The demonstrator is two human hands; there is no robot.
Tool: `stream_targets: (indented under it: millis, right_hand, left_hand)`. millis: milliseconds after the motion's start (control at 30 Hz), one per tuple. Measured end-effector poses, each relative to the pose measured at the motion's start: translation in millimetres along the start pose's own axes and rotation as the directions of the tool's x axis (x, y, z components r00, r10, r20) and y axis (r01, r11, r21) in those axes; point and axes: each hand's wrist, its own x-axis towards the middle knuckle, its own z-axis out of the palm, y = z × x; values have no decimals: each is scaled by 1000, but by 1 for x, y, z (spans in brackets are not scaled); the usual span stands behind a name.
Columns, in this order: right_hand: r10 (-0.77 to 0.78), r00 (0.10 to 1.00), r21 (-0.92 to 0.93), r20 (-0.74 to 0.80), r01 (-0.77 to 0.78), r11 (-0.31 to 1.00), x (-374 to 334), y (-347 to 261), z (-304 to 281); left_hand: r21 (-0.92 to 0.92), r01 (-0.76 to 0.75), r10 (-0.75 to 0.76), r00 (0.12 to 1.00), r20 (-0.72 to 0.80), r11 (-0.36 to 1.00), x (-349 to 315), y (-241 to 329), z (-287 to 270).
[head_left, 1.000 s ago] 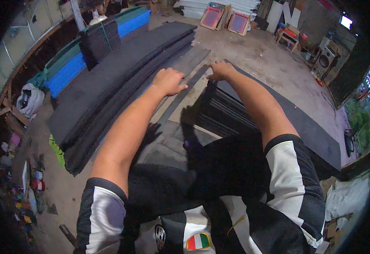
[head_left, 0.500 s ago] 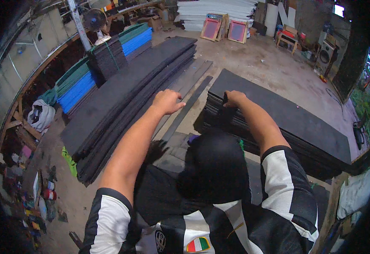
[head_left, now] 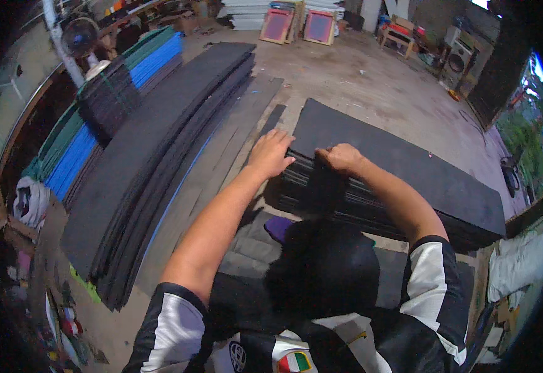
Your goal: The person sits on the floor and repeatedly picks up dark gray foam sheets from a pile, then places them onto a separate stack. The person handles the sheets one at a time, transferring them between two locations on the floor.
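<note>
A stack of black foam-like sheets (head_left: 402, 158) lies in front of me, slightly to the right. My right hand (head_left: 343, 158) is closed at the near edge of its top, fingers curled over the sheet edge. Beneath that hand is a dark patch; whether it is shadow or a hanging flap, I cannot tell. At the left end of the stack is my left hand (head_left: 273, 152), thumb and fingers apart, the fingertips beside the sheet edges. A narrow black strip (head_left: 274, 119) lies on the floor just beyond this hand.
A long, layered pile of black sheets (head_left: 159, 137) runs along the left. Behind it stand blue sheets (head_left: 153, 60), green sheets and a fan (head_left: 80, 36). Framed screens (head_left: 319, 27) lean at the back. A white sack (head_left: 520, 264) lies at the right.
My left hand has moved right, up to the stack's left end. The right hand stays at the stack's near edge. The whole view has shifted, with the left pile appearing farther left.
</note>
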Motion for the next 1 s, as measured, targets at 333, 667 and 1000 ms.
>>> stream_targets:
  millis: [333, 667, 1000]
  right_hand:
    - [146, 953, 101, -265, -123, 987, -59, 11, 27]
    - [114, 978, 100, -172, -98, 990, -76, 21, 59]
    - [75, 997, -123, -17, -76, 989, -108, 40, 30]
  left_hand:
    - [152, -198, 178, 975, 135, 968, 45, 2, 77]
    - [241, -132, 95, 983, 160, 961, 43, 30, 68]
    - [212, -109, 95, 993, 72, 971, 38, 28, 70]
